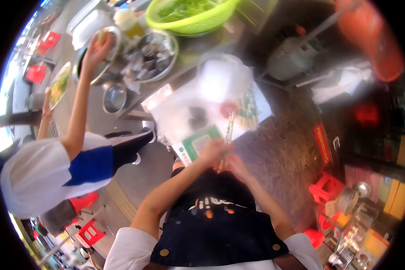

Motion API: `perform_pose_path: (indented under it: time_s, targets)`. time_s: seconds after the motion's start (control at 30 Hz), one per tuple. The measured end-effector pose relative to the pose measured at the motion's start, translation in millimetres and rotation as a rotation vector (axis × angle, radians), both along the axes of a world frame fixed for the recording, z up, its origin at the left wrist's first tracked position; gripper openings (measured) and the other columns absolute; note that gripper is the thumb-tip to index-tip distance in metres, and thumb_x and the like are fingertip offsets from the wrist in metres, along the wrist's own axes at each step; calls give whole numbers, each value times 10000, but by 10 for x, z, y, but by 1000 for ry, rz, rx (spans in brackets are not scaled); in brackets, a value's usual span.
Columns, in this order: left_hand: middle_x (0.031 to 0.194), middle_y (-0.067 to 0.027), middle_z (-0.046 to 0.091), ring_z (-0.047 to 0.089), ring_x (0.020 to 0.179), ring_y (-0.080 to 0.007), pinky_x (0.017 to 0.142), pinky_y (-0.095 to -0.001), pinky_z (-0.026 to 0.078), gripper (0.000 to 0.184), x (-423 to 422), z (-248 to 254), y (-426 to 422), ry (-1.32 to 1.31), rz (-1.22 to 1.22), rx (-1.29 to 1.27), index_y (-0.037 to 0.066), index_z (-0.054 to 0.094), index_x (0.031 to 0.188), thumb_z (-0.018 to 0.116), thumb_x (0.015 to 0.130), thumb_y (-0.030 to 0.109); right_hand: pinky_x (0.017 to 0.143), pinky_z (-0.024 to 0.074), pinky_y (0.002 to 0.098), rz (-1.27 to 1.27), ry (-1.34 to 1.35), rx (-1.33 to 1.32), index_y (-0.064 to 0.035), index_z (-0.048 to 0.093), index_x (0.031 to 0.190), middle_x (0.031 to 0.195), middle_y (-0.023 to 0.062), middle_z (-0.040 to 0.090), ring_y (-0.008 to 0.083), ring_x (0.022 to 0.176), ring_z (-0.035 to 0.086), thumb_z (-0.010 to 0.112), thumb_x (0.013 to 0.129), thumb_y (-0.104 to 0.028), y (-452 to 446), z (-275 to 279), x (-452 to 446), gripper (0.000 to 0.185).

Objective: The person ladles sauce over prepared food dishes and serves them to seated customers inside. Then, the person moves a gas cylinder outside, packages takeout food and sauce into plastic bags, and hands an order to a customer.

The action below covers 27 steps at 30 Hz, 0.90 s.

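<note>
My left hand is closed around a pair of wrapped chopsticks, which point away from me over the table's near edge. My right hand is closed at their lower end, close beside the left; its fingers are blurred. Ahead lies a row of similar wrapped chopsticks with green print, on a white-covered table. A small reddish round thing is beside them. Nearer to me on the left is a green and white box. A blurred clear plastic container or bag stands at the far side.
At left a co-worker reaches over bowls and holds a plate of greens. A lime-green basket of leaves and a basin of dark pieces are on the metal counter. Red stools and a gas cylinder stand at right.
</note>
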<state>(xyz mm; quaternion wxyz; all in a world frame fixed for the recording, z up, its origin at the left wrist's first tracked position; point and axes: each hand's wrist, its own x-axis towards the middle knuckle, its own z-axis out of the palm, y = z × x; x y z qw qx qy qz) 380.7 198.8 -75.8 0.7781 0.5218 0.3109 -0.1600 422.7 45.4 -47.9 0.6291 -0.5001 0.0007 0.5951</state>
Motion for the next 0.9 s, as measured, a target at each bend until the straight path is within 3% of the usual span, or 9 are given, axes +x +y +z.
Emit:
perform_pose_path:
  time_s: [0.07, 0.23, 0.3, 0.33, 0.43, 0.47, 0.67, 0.8, 0.9]
  targets:
    - [910, -96, 682, 622, 766, -188, 674, -323, 499, 224, -135, 232, 206, 67, -16, 76, -4, 662, 1010, 679, 860, 161, 621, 536, 280, 129, -16, -2, 20, 520, 1117, 876, 123, 642, 222, 778, 670, 381, 1026, -216, 128, 36, 6, 288]
    - [1268, -171, 491, 440, 1162, -390, 967, -495, 334, 210, -587, 418, 885, -125, 219, 1537, 137, 693, 978, 704, 768, 144, 567, 524, 289, 448, 13, -89, 23, 523, 1106, 839, 120, 637, 222, 710, 665, 407, 1016, -202, 590, 129, -64, 269]
    - [1317, -146, 434, 334, 1265, -390, 1003, -524, 261, 237, -641, 346, 1246, -32, 142, 1707, 167, 701, 991, 716, 755, 154, 593, 535, 299, 484, 90, -14, 24, 526, 1102, 840, 118, 636, 224, 708, 662, 432, 1005, -190, 844, -38, -122, 253]
    - [1254, -182, 463, 443, 1199, -421, 944, -531, 369, 321, -669, 316, 1369, 80, 34, 1782, 154, 673, 1082, 652, 773, 67, 605, 541, 304, 501, 129, 23, 24, 528, 1100, 840, 117, 636, 225, 708, 660, 444, 1000, -184, 984, -153, -149, 245]
    - [1236, -234, 449, 546, 1049, -462, 843, -537, 464, 460, -879, -705, 1835, 62, -9, 1278, 139, 602, 1198, 560, 773, -32, 687, 557, 318, 232, 384, 65, 18, 536, 1062, 889, 132, 629, 234, 786, 657, 465, 986, -152, 1458, -464, -209, 199]
    - [1216, -275, 434, 580, 901, -494, 762, -536, 503, 574, -910, -622, 1893, 33, -73, 1269, 100, 479, 1299, 486, 759, -92, 724, 559, 329, 94, 422, 63, 21, 527, 1069, 908, 141, 622, 242, 820, 650, 457, 988, -143, 1625, -593, -238, 196]
    - [1234, -270, 407, 566, 875, -521, 716, -563, 493, 574, -1043, -410, 1796, -122, 96, 1230, 58, 341, 1338, 503, 796, -38, 891, 552, 412, -470, 456, -3, 59, 428, 1139, 992, 185, 565, 297, 906, 614, 381, 1013, -135, 2533, -734, -535, 237]
    - [1229, -277, 405, 531, 943, -531, 751, -563, 481, 584, -1118, -519, 1782, -36, 120, 1143, 44, 321, 1349, 470, 796, -67, 836, 573, 401, -698, 489, 78, 59, 468, 1074, 965, 172, 574, 292, 856, 624, 378, 1007, -138, 3021, -868, -470, 226]
    - [1262, -284, 397, 500, 1031, -531, 804, -562, 468, 610, -1119, -521, 1823, -108, 276, 1082, 35, 296, 1366, 450, 788, -85, 741, 587, 390, -270, 198, -78, 45, 532, 978, 902, 141, 600, 271, 774, 637, 439, 988, -215, 3230, -1416, -115, 277]
